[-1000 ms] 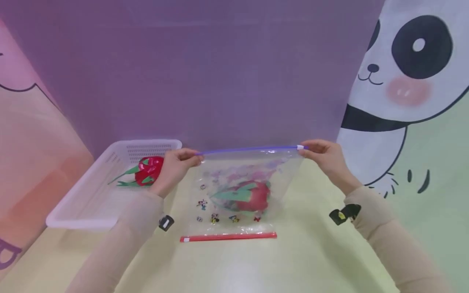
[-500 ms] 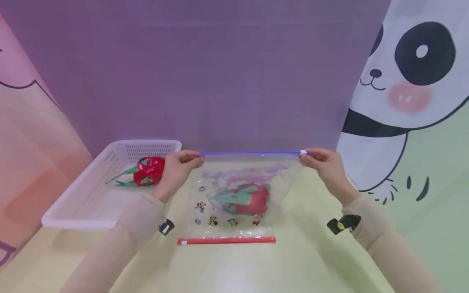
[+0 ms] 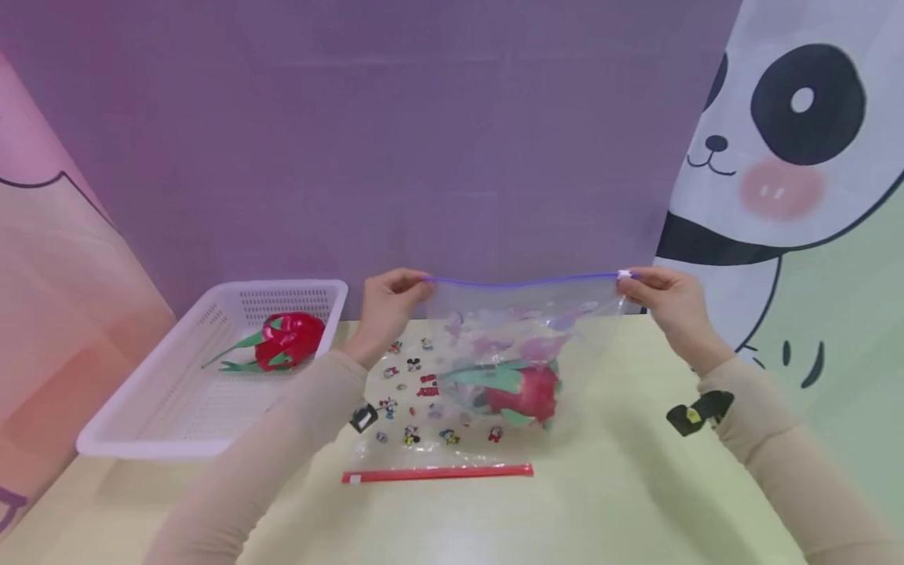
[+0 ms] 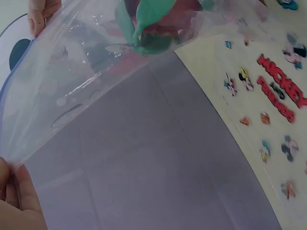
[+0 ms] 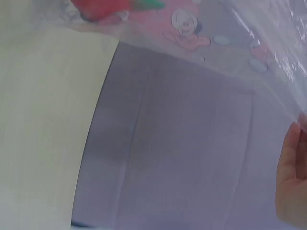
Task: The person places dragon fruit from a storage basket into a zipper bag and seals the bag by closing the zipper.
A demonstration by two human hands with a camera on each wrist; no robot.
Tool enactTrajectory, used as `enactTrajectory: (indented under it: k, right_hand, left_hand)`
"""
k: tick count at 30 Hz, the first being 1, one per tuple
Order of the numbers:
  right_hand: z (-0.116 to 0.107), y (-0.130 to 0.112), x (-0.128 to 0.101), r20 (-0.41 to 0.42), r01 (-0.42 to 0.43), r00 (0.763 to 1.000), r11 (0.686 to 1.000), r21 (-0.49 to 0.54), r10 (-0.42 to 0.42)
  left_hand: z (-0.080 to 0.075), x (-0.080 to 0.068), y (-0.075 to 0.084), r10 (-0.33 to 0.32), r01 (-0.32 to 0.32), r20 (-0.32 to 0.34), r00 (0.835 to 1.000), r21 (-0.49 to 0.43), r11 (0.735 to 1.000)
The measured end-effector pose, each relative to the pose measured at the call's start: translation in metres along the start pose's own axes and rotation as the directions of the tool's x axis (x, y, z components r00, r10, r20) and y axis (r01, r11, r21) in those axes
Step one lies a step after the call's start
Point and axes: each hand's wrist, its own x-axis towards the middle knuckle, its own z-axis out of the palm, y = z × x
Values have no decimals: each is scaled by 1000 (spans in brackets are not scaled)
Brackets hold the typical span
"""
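Observation:
A clear zip bag (image 3: pixel 593 329) with a purple zip edge hangs stretched between my two hands. My left hand (image 3: pixel 391 310) pinches the left end of that edge. At the other end, by the white slider (image 3: pixel 625 275), my right hand (image 3: pixel 671 302) pinches the corner. Inside the bag lies a red artificial flower (image 3: pixel 533 392) with green leaves, also visible through the plastic in the left wrist view. Partly behind this bag, a second clear zip bag (image 3: pixel 406 392) with cartoon prints and a red zip strip (image 3: pixel 445 473) lies flat on the table.
A white plastic basket (image 3: pixel 141 424) stands on the table (image 3: pixel 565 510) at the left, holding another red flower (image 3: pixel 293 337) with green leaves. A purple cloth (image 3: pixel 452 157) hangs behind the table, with a panda-print sheet (image 3: pixel 727 298) to the right.
Both hands have moved to the right and slightly up with the purple-edged bag and its flower. More of the flat printed bag shows on the left. The basket stays in place.

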Motion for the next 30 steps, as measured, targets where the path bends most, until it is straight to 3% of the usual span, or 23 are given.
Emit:
enactTrajectory:
  k: [8, 15, 18, 19, 22, 25, 26, 30]
  right_hand:
    - [-51, 4, 19, -108, -25, 994, 999, 42, 29]
    - [-80, 11, 45, -226, -21, 974, 999, -42, 11]
    - [-87, 20, 50, -241, -39, 971, 993, -113, 10]
    - [-91, 26, 53, -235, -26, 972, 997, -75, 8]
    - [-95, 35, 53, -259, -53, 966, 994, -93, 28]
    - [-101, 42, 56, -268, -60, 962, 998, -6, 57]
    - [-102, 42, 57, -278, -82, 958, 996, -25, 72]
    - [-117, 64, 71, -227, -81, 969, 994, 72, 95]
  left_hand:
    - [62, 41, -4, 47, -41, 81, 996, -77, 996]
    - [106, 71, -13, -22, 32, 74, 997, -146, 989]
    - [118, 75, -20, -52, 61, 59, 997, -147, 987]
    - [121, 76, -22, -56, 64, 54, 997, -151, 986]
    - [129, 76, -26, -66, 71, 39, 997, -158, 985]
    - [132, 76, -26, -54, 57, 21, 998, -154, 986]
    - [133, 76, -26, -50, 52, 15, 999, -149, 987]
    - [131, 76, -26, -45, 45, 4, 999, -147, 988]
